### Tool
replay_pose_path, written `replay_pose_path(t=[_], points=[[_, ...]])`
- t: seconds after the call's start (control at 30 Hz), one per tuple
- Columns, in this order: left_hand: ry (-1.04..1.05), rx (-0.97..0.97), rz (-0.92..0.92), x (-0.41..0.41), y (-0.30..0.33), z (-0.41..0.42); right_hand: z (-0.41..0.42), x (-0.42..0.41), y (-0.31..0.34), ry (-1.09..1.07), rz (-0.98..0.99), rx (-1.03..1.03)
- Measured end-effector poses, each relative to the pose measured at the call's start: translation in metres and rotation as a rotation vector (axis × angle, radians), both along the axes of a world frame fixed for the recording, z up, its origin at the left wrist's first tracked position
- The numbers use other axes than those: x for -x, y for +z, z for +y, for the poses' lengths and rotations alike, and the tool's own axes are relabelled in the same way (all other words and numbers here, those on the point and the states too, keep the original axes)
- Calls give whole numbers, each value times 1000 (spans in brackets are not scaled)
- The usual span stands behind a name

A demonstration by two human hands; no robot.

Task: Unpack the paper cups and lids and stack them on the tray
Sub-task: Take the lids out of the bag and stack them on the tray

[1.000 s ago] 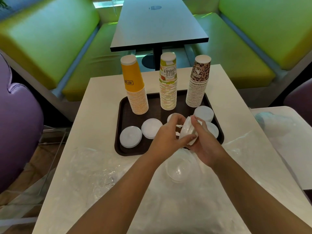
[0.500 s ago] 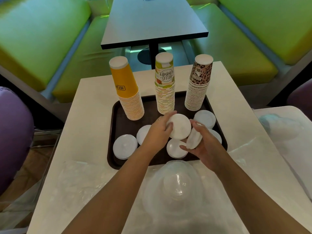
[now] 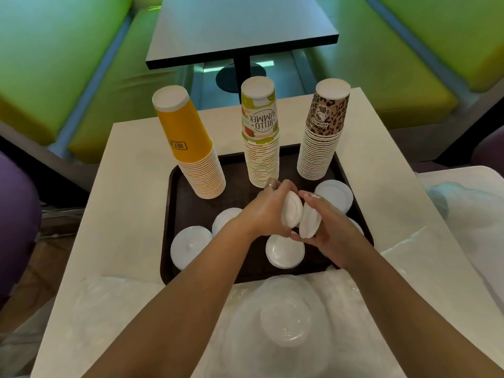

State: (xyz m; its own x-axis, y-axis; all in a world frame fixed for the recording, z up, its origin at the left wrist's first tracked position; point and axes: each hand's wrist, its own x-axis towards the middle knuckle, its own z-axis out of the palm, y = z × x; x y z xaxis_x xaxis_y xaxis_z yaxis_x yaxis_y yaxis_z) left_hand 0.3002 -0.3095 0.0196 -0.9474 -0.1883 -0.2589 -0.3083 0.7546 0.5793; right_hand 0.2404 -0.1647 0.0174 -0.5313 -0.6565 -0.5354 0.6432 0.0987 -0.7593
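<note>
Your left hand (image 3: 266, 211) gripping one white lid (image 3: 291, 212) on edge, your right hand (image 3: 328, 230) gripping another lid stack (image 3: 309, 222), both above dark tray (image 3: 174, 214), three upturned cup stacks (image 3: 260, 143) at tray's far side.

Hidden and cut-off parts over the tray

The right hand (image 3: 326, 230) covers most of one lid stack (image 3: 356, 226) at the tray's (image 3: 174, 186) right side, and the left hand (image 3: 263, 214) hides part of another (image 3: 225, 221). The clear plastic wrap (image 3: 283, 328) near the bottom is blurred, perhaps with lids inside. Both forearms run off the lower edge.
</note>
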Motion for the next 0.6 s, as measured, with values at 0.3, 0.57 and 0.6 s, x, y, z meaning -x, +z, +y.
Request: replay_pose_path(t=[0.3,0.57,0.6], points=[[103,81,-139,21,-8,-5,7,14,15,-267,136,73],[110,111,-260,30,-24,-2,18,19,13,-339,165,122],[115,101,-255,30,-25,-3,20,19,13,-334,185,113]])
